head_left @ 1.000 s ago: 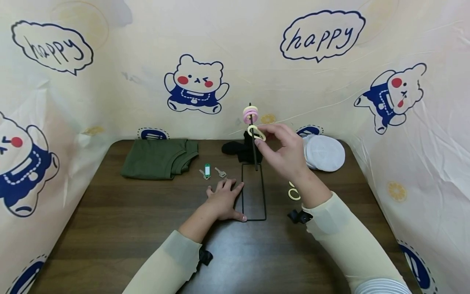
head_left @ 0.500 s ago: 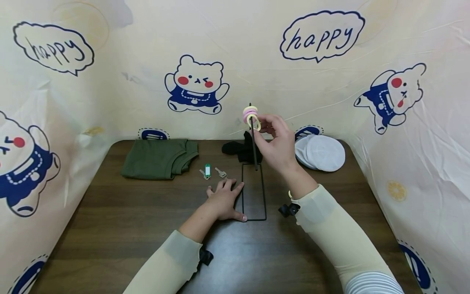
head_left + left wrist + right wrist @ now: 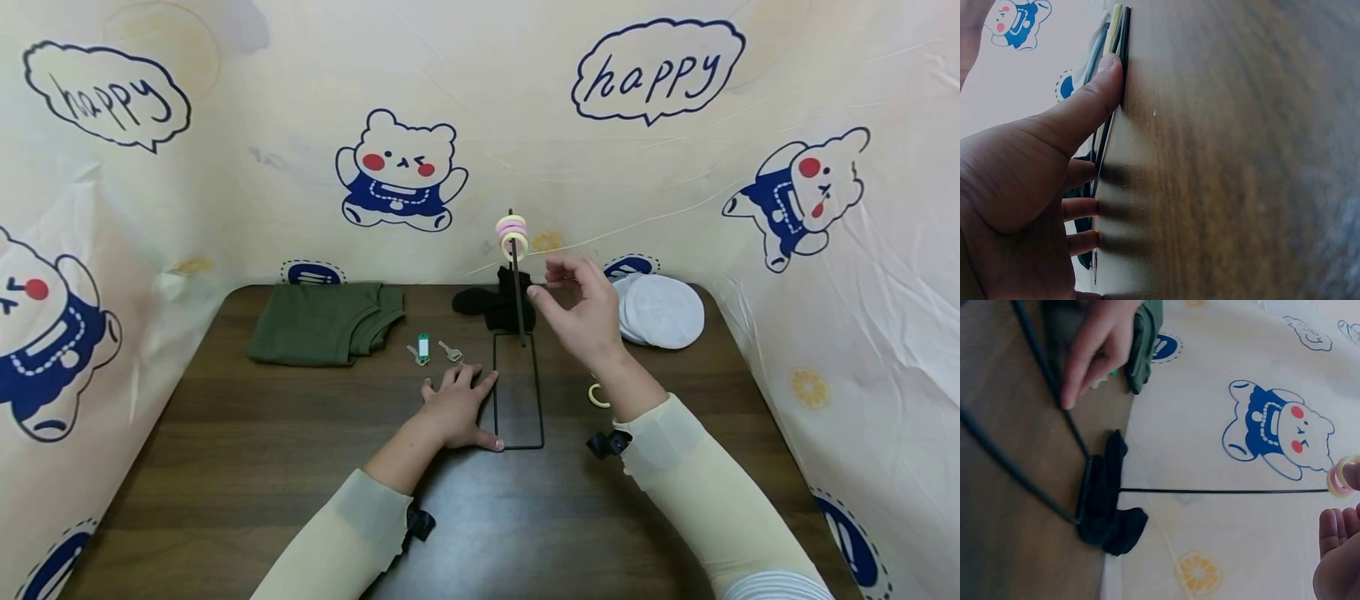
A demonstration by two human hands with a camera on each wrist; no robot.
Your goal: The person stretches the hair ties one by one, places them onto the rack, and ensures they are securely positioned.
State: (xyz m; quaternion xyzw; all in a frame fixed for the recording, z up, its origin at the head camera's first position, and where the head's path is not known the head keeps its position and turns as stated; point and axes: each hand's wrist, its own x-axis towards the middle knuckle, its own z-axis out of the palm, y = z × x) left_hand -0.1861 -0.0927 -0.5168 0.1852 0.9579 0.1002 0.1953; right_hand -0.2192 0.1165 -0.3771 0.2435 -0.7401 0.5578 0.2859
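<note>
A black wire stand (image 3: 541, 400) has a rectangular base on the table and a tall upright rod. Pale yellow and pink rings (image 3: 512, 225) hang near the rod's top, a yellow one (image 3: 514, 247) in front. My left hand (image 3: 456, 414) lies spread on the base's left side, thumb at its front corner and fingertips by the left bar. To the right of the rod, my right hand (image 3: 588, 321) is raised with fingers loosely bent and nothing between them. The right wrist view shows part of that hand (image 3: 1338, 562) just below the rings (image 3: 1339, 478). Another yellow ring (image 3: 597, 397) lies beneath my right wrist, partly hidden.
Folded green cloth (image 3: 322, 325) lies at the back left. Keys (image 3: 451, 352), one with a green tag (image 3: 423, 347), sit left of the stand. Black socks (image 3: 491, 308) lie behind its base. White round cloth pieces (image 3: 663, 312) are at the back right. A printed curtain surrounds the table.
My right hand carried a yellow ring up to the rod's top, let it go there beside the other rings, then drew back down and to the right. My left hand stayed put.
</note>
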